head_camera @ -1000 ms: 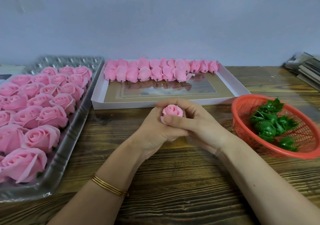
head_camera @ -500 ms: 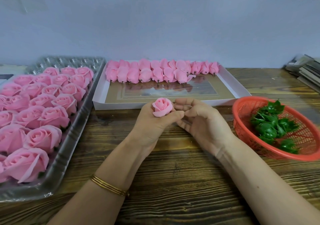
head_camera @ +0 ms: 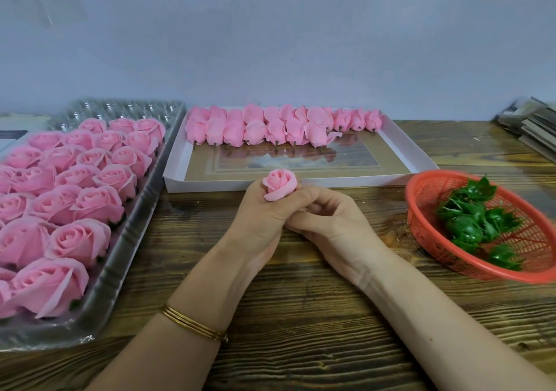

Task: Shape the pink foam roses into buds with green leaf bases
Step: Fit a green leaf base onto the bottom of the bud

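On dark wooden plank table [head_camera: 301, 315], left hand [head_camera: 261, 222] clenched around small pink foam rose [head_camera: 279, 184], bloom upward. Right hand [head_camera: 331, 228] curled against it, grip impossible to tell. Left, clear plastic tray [head_camera: 120, 270] of open pink foam roses [head_camera: 78, 240]; right, red mesh basket [head_camera: 409, 207] of green leaf bases [head_camera: 469, 228]. Beyond, shallow white box [head_camera: 210, 184] holding rows of pink buds [head_camera: 270, 128].

Light soft, even, moderately bright; shadows faint. Glare patches on the wood table [head_camera: 186, 210] left of the fingers [head_camera: 304, 198] and on the plastic tray [head_camera: 120, 270]. Red basket [head_camera: 421, 186] to their right motion-blurred. Edges bowed by wide-angle lens.
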A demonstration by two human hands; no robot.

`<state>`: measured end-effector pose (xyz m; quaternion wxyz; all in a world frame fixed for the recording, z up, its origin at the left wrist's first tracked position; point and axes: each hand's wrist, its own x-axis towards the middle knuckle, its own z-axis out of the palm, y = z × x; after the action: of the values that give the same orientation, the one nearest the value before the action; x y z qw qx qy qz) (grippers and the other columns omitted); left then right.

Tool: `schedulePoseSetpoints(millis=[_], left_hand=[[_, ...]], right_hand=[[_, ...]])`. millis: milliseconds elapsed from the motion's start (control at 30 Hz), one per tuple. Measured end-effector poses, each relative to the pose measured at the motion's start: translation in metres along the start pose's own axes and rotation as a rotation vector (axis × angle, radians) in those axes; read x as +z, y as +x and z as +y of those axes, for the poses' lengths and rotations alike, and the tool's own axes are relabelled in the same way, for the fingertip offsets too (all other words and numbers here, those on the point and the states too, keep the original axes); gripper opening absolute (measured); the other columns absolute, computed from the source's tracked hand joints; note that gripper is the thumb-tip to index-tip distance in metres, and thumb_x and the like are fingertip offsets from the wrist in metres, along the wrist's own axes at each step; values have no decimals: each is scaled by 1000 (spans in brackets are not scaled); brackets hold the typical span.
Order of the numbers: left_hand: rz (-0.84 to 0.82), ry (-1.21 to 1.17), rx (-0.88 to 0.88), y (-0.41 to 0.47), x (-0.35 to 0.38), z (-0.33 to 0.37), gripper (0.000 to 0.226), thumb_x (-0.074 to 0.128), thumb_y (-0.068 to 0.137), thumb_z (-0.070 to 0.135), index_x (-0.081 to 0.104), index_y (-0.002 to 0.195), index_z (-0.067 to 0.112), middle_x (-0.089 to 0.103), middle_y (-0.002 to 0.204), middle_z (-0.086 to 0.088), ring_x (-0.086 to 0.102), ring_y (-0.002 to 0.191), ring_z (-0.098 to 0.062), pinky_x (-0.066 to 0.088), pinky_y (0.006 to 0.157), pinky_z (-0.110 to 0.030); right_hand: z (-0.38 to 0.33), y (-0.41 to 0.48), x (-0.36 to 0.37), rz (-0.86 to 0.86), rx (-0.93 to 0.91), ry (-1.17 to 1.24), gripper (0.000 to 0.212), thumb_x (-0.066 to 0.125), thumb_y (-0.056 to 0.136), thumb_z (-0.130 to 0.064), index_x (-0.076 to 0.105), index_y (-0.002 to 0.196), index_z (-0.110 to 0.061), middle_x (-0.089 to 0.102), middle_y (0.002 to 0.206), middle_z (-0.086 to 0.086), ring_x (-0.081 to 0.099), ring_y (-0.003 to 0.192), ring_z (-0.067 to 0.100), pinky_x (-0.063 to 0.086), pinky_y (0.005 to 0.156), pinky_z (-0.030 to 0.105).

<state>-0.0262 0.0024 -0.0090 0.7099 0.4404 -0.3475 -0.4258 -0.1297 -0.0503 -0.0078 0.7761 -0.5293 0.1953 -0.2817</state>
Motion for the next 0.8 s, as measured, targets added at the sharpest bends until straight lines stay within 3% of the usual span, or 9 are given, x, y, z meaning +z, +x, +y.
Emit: schedulePoseSetpoints(millis=[267,433,533,733,800], left_hand=[[1,46,6,-2,2,2,21,72,68,8,70,56,24,64,59,5,64,63,-11,55,68,-24],[-8,111,0,-2,-2,5,16,75,65,6,69,57,19,66,63,-2,65,69,-16,55,70,-26],[-5,127,-41,-2,-7,10,19,80,61,7,71,73,18,66,76,-7,65,80,-22,54,73,-28],[48,242,-112,-1,-9,30,59,86,46,30,69,102,29,65,104,-1,63,93,-16,52,87,-36],[90,402,-105,1,-5,38,54,85,54,35,65,105,33,64,107,2,66,92,-10,53,82,-28]], right_hand=[[1,1,-1,27,-28,-19,37,76,56,-6,75,92,-3,74,93,15,68,94,22,53,96,35],[2,2,-3,16,-17,-16,39,77,57,-4,75,96,-2,74,99,18,69,99,26,53,97,36],[2,2,-4,11,-18,-20,42,77,59,-3,74,100,-1,73,103,18,69,101,26,53,94,34],[1,4,-8,57,-4,-17,34,78,58,-4,76,92,-2,74,90,19,71,90,26,56,87,34],[1,4,-8,75,-5,-41,37,78,60,0,76,96,-1,74,93,20,70,89,25,57,85,31]])
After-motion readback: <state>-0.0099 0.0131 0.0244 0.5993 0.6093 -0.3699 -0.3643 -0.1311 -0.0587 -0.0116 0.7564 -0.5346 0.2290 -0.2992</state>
